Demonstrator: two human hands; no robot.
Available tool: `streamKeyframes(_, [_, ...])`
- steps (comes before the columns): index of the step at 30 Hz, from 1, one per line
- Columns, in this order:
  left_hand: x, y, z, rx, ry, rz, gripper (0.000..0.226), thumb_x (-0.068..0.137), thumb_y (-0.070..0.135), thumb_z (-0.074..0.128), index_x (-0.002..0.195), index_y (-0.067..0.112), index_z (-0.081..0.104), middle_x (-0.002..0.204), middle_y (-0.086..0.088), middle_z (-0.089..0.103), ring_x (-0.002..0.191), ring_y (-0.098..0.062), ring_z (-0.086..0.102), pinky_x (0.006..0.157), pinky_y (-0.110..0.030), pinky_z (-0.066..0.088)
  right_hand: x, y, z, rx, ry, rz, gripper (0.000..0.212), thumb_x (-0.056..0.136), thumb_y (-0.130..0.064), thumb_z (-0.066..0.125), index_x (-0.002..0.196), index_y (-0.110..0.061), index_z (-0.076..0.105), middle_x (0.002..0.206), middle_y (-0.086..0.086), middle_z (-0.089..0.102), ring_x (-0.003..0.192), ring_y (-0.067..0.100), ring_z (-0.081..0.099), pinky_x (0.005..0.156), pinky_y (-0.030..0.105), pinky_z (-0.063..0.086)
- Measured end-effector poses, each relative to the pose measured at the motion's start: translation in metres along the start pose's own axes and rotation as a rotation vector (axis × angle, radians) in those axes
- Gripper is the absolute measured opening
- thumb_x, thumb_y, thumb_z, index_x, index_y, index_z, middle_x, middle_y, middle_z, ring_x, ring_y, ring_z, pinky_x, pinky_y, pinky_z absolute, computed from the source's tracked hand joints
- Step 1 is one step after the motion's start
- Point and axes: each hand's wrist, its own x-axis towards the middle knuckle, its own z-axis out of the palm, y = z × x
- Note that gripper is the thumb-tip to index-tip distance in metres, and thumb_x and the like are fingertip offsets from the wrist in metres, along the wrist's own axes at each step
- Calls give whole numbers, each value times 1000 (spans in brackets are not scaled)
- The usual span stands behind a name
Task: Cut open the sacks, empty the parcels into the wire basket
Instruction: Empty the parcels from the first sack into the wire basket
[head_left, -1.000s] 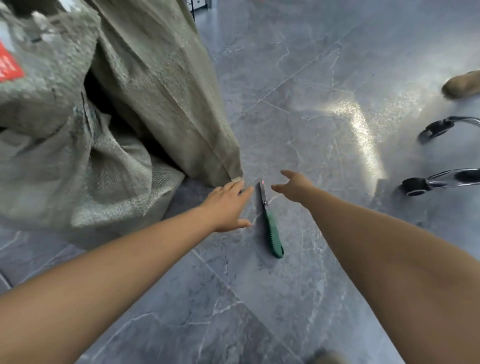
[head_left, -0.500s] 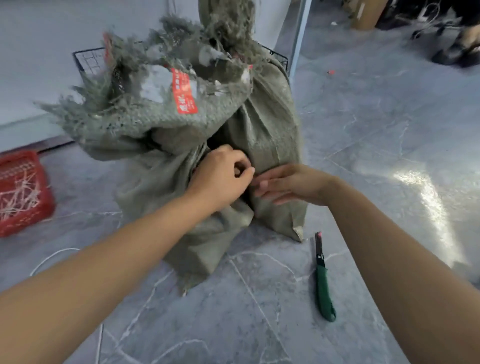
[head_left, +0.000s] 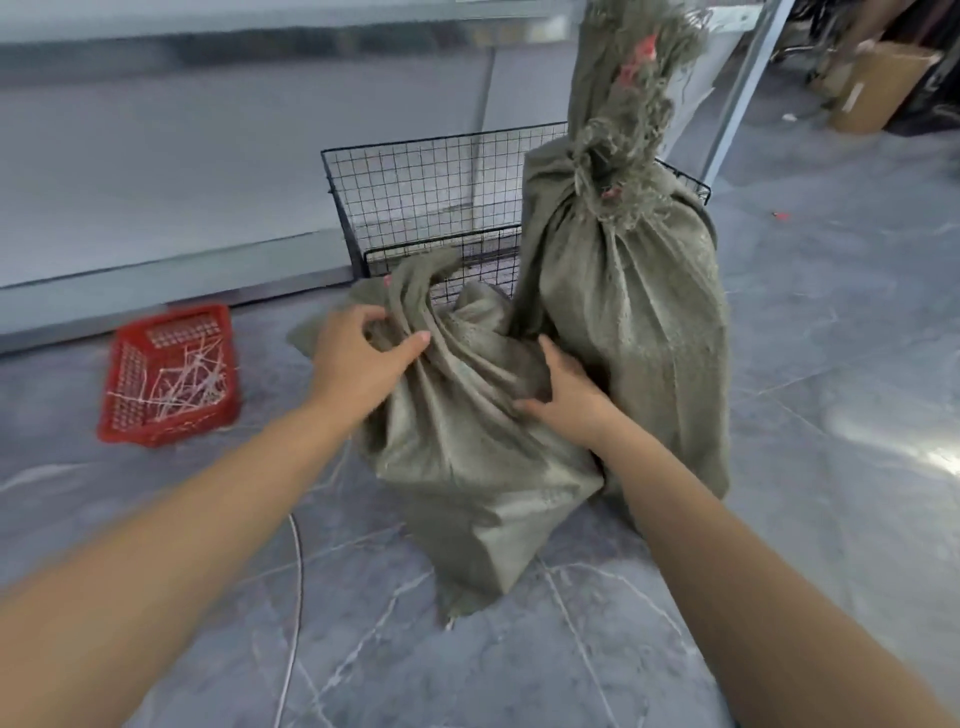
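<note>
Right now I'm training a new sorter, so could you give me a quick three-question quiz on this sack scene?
1. True or false: the left hand grips the gathered neck of the smaller sack.
2. What stands right behind the sacks? A) wire basket B) wooden pallet C) trolley
3. Fill in: the tall sack has its neck ____ (tied / cut open).
Key: 1 true; 2 A; 3 tied.

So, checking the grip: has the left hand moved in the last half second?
Yes: the left hand went left, away from the tall sack, and now grips the bunched neck of the shorter sack.
</note>
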Motion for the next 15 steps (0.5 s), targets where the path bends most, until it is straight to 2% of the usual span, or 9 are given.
streamKeyframes(1, [-2,-5,-2,-111,-119,-169,65,64,49,78,112,9,60,117,-8,63,111,-25,58,96,-35,46,5,4,4,-23,-21,47,90,84,-33,65,150,-14,8,157,11,12,144,24,16,118,36,18])
streamKeyframes(3, [-3,-9,-8,-247,-368,-468,84,56,55,79,122,8,56,124,-7,59,117,-26,54,96,-37,47,12,10,7,2,-2,80,78,79,-33,71,142,-9,32,146,15,38,134,27,37,110,33,32])
streamKeyframes(5, [2,-15,-14,-3,-599,-481,91,59,54,79,130,6,48,130,-8,53,120,-26,51,98,-37,46,15,10,8,-34,93,81,51,82,-23,67,127,-5,52,126,15,58,116,30,54,92,28,42])
streamKeyframes(7, [-2,-22,-10,227,-703,-351,97,52,56,82,130,8,48,130,-6,54,117,-24,52,98,-35,46,14,5,13,-126,195,89,30,89,-15,55,115,0,59,116,21,63,108,35,58,85,31,45])
streamKeyframes(8, [-4,-27,-4,232,-699,-281,94,51,53,84,127,9,51,128,-5,56,115,-22,54,97,-32,46,13,3,16,-145,218,96,27,91,-13,51,112,1,60,114,22,63,107,36,58,85,32,45])
streamKeyframes(10, [-6,-36,8,133,-601,-191,70,62,32,84,120,6,56,122,-9,62,111,-23,57,92,-29,46,11,-2,23,-111,234,94,26,93,-12,46,112,0,59,114,20,63,108,35,57,87,32,44])
streamKeyframes(12, [-2,-39,8,105,-473,-140,52,70,17,80,115,1,60,117,-13,64,111,-28,59,91,-34,47,11,-7,21,25,266,122,28,95,-13,42,116,-3,57,118,18,62,110,33,56,89,30,42])
streamKeyframes(14, [6,-33,-2,123,-353,-112,41,74,17,76,109,0,64,111,-18,66,107,-32,61,87,-39,49,9,-18,12,192,327,155,29,96,-17,40,118,-6,56,119,16,61,112,32,54,94,32,41])
streamKeyframes(15, [8,-26,-11,128,-275,-110,35,77,17,73,106,-1,66,108,-20,67,103,-34,62,82,-36,49,8,-26,7,252,348,134,25,96,-17,41,111,-8,59,112,14,63,107,32,55,91,34,43])
